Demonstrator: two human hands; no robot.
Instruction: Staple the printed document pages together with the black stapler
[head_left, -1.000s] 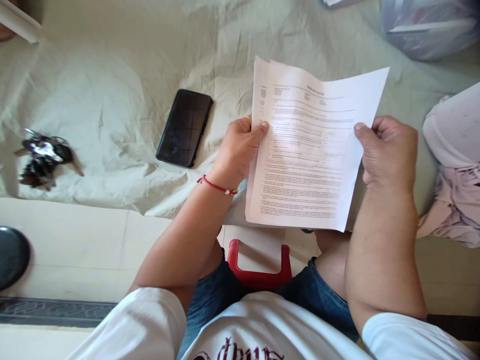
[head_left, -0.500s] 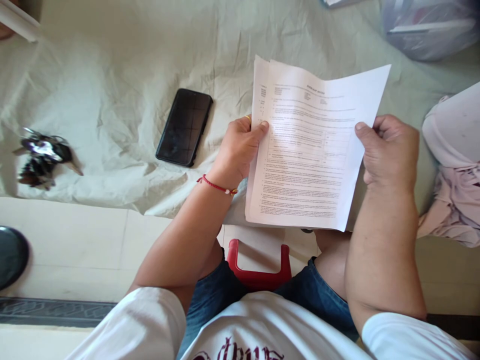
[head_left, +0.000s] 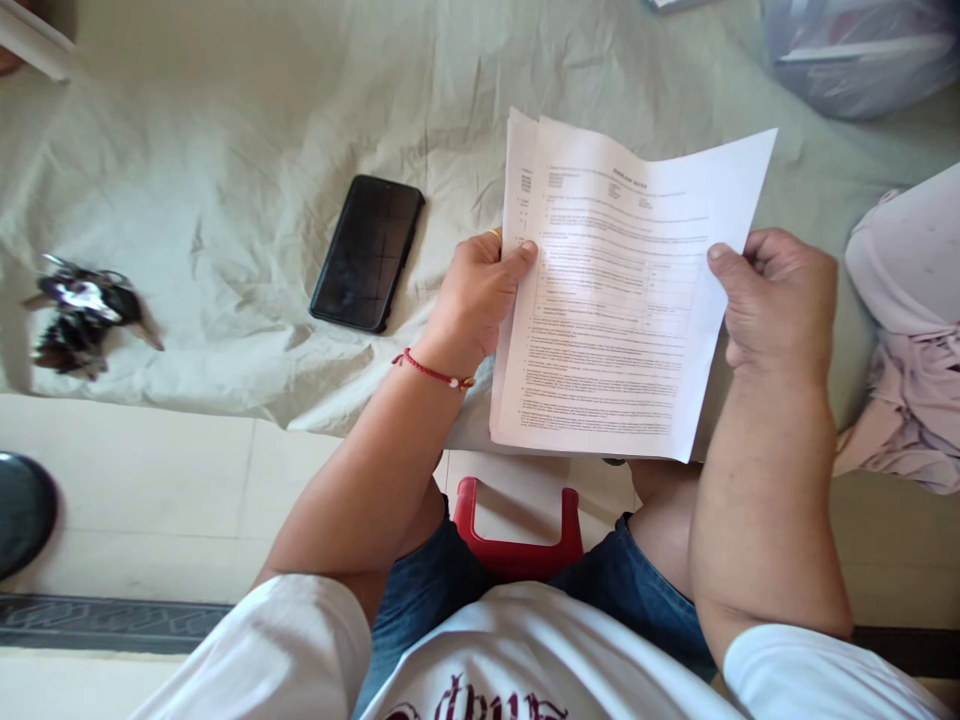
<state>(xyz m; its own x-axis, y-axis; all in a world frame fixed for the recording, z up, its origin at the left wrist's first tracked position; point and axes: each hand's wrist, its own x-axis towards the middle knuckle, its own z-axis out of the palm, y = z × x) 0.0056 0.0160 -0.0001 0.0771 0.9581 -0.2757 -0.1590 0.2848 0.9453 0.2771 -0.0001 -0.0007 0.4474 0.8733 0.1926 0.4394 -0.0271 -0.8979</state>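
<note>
I hold a thin stack of printed paper sheets (head_left: 615, 300) up over the edge of a bed. My left hand (head_left: 480, 295) grips the stack's left edge, thumb on top, with a red string bracelet at the wrist. My right hand (head_left: 780, 300) pinches the right edge, thumb on the front and fingers curled behind. The top sheet carries small lines of text and a table. My knees in blue jeans show below the sheets.
A black phone (head_left: 369, 253) lies face up on the wrinkled pale green bedsheet (head_left: 247, 150), left of the papers. A bunch of keys (head_left: 79, 315) sits at the far left. Pink cloth (head_left: 907, 340) lies at the right, a plastic bag (head_left: 855, 50) at the top right, a red stool (head_left: 517, 535) under me.
</note>
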